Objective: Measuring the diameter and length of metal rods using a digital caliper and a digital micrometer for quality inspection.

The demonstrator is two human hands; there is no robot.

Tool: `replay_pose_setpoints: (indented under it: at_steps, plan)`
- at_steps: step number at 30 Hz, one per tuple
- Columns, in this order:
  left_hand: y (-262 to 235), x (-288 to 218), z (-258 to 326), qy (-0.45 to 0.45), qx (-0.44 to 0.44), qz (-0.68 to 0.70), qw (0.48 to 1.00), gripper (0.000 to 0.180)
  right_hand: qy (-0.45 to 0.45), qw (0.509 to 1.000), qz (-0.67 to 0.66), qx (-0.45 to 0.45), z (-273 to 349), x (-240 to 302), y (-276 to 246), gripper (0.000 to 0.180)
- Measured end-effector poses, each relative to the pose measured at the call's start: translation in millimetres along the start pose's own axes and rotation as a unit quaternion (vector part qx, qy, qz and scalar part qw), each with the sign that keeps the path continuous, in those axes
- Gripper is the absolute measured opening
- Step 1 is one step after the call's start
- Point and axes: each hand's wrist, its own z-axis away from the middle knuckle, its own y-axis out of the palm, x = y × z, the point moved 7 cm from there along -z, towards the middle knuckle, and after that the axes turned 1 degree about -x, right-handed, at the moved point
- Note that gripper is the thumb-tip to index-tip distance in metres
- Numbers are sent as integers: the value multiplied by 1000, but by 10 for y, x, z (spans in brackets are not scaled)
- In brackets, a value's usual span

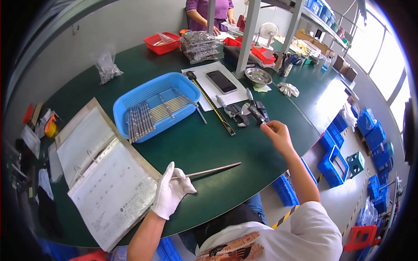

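Note:
My left hand (170, 191), in a white glove, holds one end of a slim metal rod (213, 170) above the near part of the green table. The rod points to the right, its far end free. My right hand (277, 134), bare, pinches a silver-and-dark hand tool (257, 115); its exact kind is hard to make out. Beside that tool lies a grey-and-black measuring tool (237, 115). A blue plastic basket (152, 134) farther back holds several similar metal rods (141, 118), some lying across its rim.
An open ring binder (117, 187) lies left of my left hand. A tape measure blade (213, 104), a phone (221, 81) on papers, a metal bowl (258, 77) and white gloves (288, 89) lie beyond. Across the table stands another person (209, 13). Blue crates (333, 165) stand on the floor.

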Motion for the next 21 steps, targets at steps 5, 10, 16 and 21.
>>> replay_pose_setpoints:
  at_steps: [5, 10, 16, 21]
  plan:
    - [-3, 8, 35, -2, 11, 12, 1000, 39, 117, 987, -70, 78, -158, 55, 158, 24]
    - [23, 12, -10, -14, -13, 21, 1000, 42, 67, 995, -44, 52, -704, -126, 357, 22]
    - [40, -7, -33, -17, -3, 24, 1000, 41, 84, 995, 44, 27, -889, -300, 376, 25]
    - [28, -18, 3, -30, 7, 36, 999, 39, 63, 988, 142, -3, -987, -439, 208, 26]
